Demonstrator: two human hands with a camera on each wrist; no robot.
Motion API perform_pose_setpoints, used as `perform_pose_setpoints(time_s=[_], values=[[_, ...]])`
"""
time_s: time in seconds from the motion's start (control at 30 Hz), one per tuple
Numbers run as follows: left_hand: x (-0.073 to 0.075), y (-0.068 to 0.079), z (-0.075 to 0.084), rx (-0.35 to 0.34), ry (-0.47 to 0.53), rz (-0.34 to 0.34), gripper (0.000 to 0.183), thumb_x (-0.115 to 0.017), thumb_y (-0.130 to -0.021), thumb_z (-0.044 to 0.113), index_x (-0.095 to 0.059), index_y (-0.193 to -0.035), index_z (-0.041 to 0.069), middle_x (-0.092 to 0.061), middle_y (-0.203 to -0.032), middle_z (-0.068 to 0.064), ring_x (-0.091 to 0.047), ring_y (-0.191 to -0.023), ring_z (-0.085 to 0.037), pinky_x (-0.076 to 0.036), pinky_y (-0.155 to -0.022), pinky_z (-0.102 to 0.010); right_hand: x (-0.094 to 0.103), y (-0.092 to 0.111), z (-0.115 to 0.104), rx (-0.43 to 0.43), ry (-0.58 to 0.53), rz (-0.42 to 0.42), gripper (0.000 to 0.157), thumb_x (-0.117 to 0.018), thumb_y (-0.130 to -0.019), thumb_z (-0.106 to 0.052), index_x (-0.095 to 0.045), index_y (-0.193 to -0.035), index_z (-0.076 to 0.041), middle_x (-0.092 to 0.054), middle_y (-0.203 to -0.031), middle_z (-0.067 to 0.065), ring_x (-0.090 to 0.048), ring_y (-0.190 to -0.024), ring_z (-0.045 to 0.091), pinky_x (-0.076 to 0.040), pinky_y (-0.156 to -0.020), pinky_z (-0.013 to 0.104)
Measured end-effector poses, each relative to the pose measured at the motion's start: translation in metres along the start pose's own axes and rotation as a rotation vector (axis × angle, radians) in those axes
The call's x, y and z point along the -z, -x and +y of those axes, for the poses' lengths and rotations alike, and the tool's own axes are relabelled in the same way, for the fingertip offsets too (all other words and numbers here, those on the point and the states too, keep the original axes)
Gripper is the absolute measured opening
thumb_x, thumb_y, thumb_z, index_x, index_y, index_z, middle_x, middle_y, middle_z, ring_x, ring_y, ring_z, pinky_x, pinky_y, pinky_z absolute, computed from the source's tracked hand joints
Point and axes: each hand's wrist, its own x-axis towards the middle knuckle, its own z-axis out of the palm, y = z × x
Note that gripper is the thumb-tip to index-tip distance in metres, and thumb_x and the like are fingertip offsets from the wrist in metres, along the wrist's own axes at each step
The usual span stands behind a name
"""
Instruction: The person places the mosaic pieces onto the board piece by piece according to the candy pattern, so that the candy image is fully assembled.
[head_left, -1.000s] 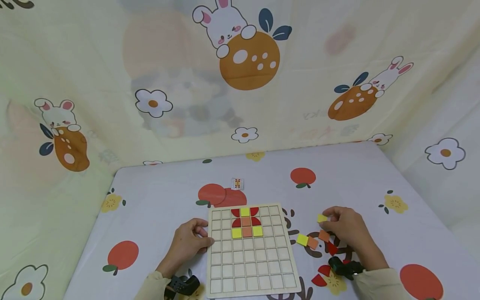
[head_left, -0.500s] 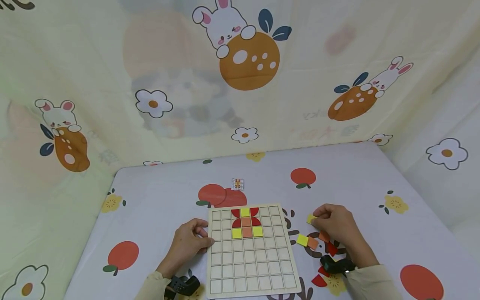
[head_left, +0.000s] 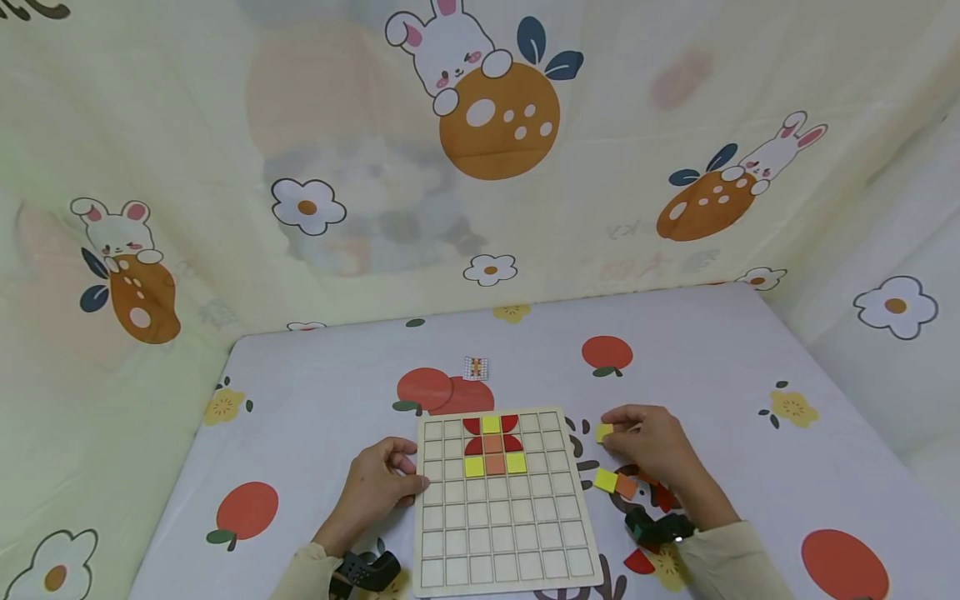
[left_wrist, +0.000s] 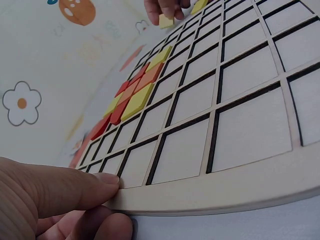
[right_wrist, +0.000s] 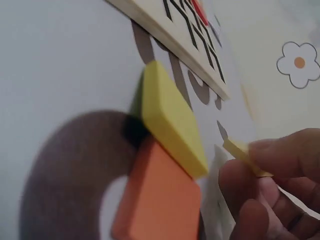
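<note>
My left hand (head_left: 378, 479) grips the left edge of a wooden grid board (head_left: 435, 525). In the left wrist view the thumb (left_wrist: 95, 185) lies on the board's rim, with the fingers curled below at its side. To the right of the board, my right hand (head_left: 648, 440) pinches a yellow square tile (head_left: 603, 432) between thumb and fingers, also seen in the right wrist view as a thin yellow tile (right_wrist: 240, 152). Red, yellow and orange pieces fill some far middle cells, among them an orange tile (head_left: 495, 464) between two yellow ones.
Right of the board lie a loose yellow tile (head_left: 605, 480) and an orange tile (head_left: 626, 486), touching. Red pieces (head_left: 640, 562) lie nearer me, some partly hidden by the right wrist. A small pattern card (head_left: 476, 368) lies beyond the board.
My right hand has moved left toward the board, carrying the yellow tile. The left hand and the board have stayed put.
</note>
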Motion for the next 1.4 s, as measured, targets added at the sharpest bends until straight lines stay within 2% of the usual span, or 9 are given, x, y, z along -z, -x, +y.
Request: perform_pose_setpoints(time_s=[0.17,0.4,0.63,0.83,1.0,1.2,1.4], values=[[0.0,0.0,-0.001,0.0,0.002,-0.003,0.047,-0.087,-0.079,0.0,-0.065,-0.12,0.0,-0.062,-0.088,-0.008,-0.061,-0.064,-0.016,-0.057,-0.055,-0.027,-0.005,-0.001,-0.001,-0.016,0.056,-0.029,0.037,-0.079,-0.085,-0.007,-0.073,-0.122,0.0,-0.065,-0.099,0.011,-0.06,-0.083,0.024,-0.055,-0.063,0.029],[0.001,-0.003,-0.002,-0.009,0.002,-0.013,0.046,-0.086,-0.079,0.0,-0.065,-0.12,0.0,-0.062,-0.087,-0.008,-0.062,-0.064,-0.016,-0.057,-0.055,-0.027,-0.01,-0.002,-0.002,0.007,0.125,-0.028,0.033,-0.078,-0.084,-0.006,-0.074,-0.116,0.001,-0.062,-0.091,0.008,-0.056,-0.082,0.023,-0.052,-0.059,0.029],[0.003,-0.001,-0.002,-0.016,0.004,-0.019,0.044,-0.086,-0.08,-0.001,-0.066,-0.119,-0.001,-0.063,-0.087,-0.008,-0.062,-0.063,-0.016,-0.057,-0.054,-0.028,-0.018,0.003,-0.012,0.041,0.126,-0.032,0.034,-0.081,-0.084,-0.011,-0.075,-0.115,0.002,-0.064,-0.087,0.006,-0.06,-0.074,0.019,-0.055,-0.058,0.029],[0.003,-0.002,-0.003,-0.016,0.006,-0.021,0.044,-0.086,-0.08,-0.001,-0.066,-0.119,0.0,-0.064,-0.087,-0.008,-0.062,-0.062,-0.016,-0.057,-0.054,-0.028,-0.035,0.013,-0.028,0.073,0.105,-0.037,0.03,-0.085,-0.08,-0.008,-0.077,-0.108,-0.001,-0.062,-0.082,0.003,-0.056,-0.079,0.018,-0.048,-0.059,0.027],[0.003,-0.003,-0.002,-0.018,0.015,-0.023,0.043,-0.085,-0.08,-0.001,-0.066,-0.119,0.0,-0.063,-0.087,-0.008,-0.062,-0.062,-0.016,-0.057,-0.055,-0.028,-0.052,0.021,-0.041,0.12,0.099,-0.065,0.027,-0.085,-0.077,-0.004,-0.078,-0.103,-0.004,-0.06,-0.077,0.0,-0.055,-0.075,0.016,-0.047,-0.061,0.027],[0.003,-0.003,-0.002,-0.028,0.006,-0.023,0.043,-0.085,-0.08,-0.002,-0.066,-0.119,-0.001,-0.063,-0.086,-0.008,-0.063,-0.061,-0.016,-0.057,-0.054,-0.027,-0.075,0.03,-0.052,0.224,0.088,-0.116,0.024,-0.088,-0.075,-0.004,-0.079,-0.096,-0.007,-0.059,-0.073,-0.004,-0.054,-0.071,0.013,-0.047,-0.062,0.028],[0.003,-0.003,-0.002,-0.034,0.012,-0.024,0.043,-0.085,-0.08,-0.002,-0.066,-0.119,-0.001,-0.064,-0.086,-0.008,-0.062,-0.061,-0.016,-0.057,-0.054,-0.027,-0.094,0.034,-0.062,0.283,0.104,-0.161,0.021,-0.088,-0.074,-0.004,-0.078,-0.093,-0.008,-0.057,-0.071,-0.005,-0.053,-0.07,0.013,-0.045,-0.06,0.026]])
